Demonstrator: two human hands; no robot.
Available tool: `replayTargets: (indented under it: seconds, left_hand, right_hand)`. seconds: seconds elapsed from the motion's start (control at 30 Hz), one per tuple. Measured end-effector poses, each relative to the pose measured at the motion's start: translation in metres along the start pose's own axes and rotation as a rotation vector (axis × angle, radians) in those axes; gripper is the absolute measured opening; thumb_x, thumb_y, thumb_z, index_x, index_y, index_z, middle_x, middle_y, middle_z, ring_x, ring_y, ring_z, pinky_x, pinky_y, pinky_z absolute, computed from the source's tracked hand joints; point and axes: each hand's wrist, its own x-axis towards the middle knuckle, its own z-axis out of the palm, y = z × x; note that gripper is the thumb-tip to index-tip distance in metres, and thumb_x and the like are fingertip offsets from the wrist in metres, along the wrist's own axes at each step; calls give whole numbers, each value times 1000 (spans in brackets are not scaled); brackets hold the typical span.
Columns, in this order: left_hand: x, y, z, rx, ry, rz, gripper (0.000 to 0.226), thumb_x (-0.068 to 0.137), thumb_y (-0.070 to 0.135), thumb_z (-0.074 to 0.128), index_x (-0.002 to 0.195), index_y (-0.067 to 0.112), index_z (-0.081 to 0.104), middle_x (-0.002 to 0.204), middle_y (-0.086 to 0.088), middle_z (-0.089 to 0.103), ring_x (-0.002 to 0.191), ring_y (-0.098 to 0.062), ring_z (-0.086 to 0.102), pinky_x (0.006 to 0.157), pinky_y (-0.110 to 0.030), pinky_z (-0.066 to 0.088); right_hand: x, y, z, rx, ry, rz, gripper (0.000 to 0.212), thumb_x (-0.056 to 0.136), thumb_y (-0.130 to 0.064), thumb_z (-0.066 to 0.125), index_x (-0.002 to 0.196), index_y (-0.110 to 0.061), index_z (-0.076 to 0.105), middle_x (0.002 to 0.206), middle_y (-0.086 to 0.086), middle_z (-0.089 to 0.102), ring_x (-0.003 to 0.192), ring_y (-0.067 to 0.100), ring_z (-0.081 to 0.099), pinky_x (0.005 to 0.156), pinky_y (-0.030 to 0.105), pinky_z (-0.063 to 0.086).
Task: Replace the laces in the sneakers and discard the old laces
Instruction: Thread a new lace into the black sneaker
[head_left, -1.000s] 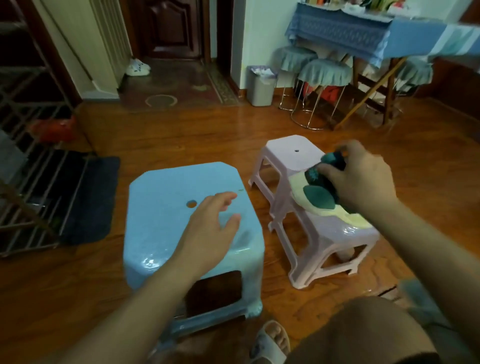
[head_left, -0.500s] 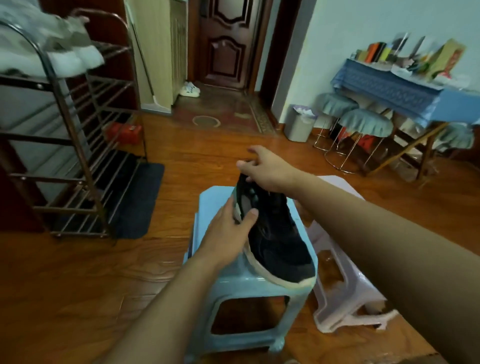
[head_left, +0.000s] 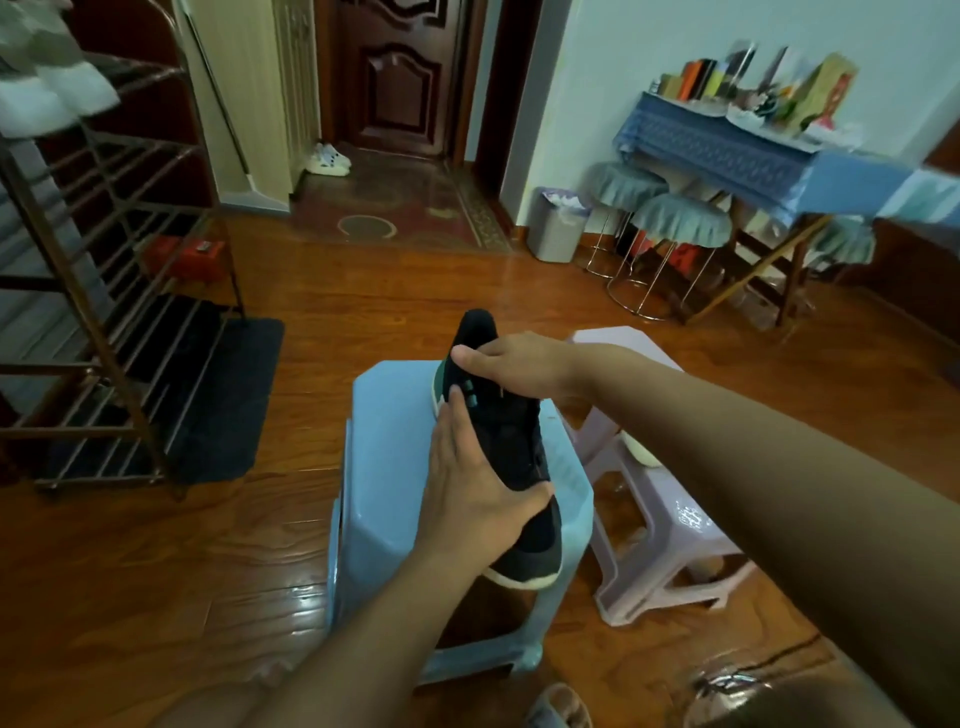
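A black sneaker (head_left: 511, 447) with a teal side and a pale sole lies on the light blue stool (head_left: 384, 467), toe towards me and heel pointing away. My left hand (head_left: 475, 488) wraps around its left side near the middle, thumb across the top. My right hand (head_left: 511, 364) reaches in from the right and grips the sneaker near its ankle opening. Laces cannot be made out. A second pale sole (head_left: 641, 452) peeks out on the lilac stool (head_left: 670, 525), mostly hidden behind my right forearm.
A metal shoe rack (head_left: 98, 291) stands at the left over a dark mat (head_left: 223, 400). A grey waste bin (head_left: 557, 224) sits by the far wall, next to round stools (head_left: 680, 228) and a table with a blue cloth (head_left: 737, 156). White shoes (head_left: 328, 158) lie by the door.
The sneaker came from the lilac stool onto the blue one and now lies flatter. My left hand took hold of its side, and my right hand shifted to the ankle opening.
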Motion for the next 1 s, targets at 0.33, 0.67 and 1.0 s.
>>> replayTargets:
  seconds: [0.33,0.67,1.0]
  left_hand:
    - [-42,45,10,337,103,494,92,94,49,62,163,24,7,168,-11,10,157,-32,5,125,-50,13]
    - [-125,182,172,379,-762,657,28,98,30,53,116,16,67,117,-2,63,112,-24,59,95,-47,51]
    - [-178,188,307,491,-793,683,26,103,35,51,123,21,61,121,-2,66,112,-24,61,86,-35,48]
  right_hand:
    - [-139,80,62,415,740,146,15,100,-25,56,101,-18,70,95,-3,72,88,15,65,78,36,52]
    - [-375,214,171,436,782,853,22,96,-14,54,107,-19,72,105,6,72,99,27,65,78,34,48]
    - [-490,301,223,280,660,1258,28,92,-37,62,102,-10,61,108,11,63,106,33,57,86,41,47]
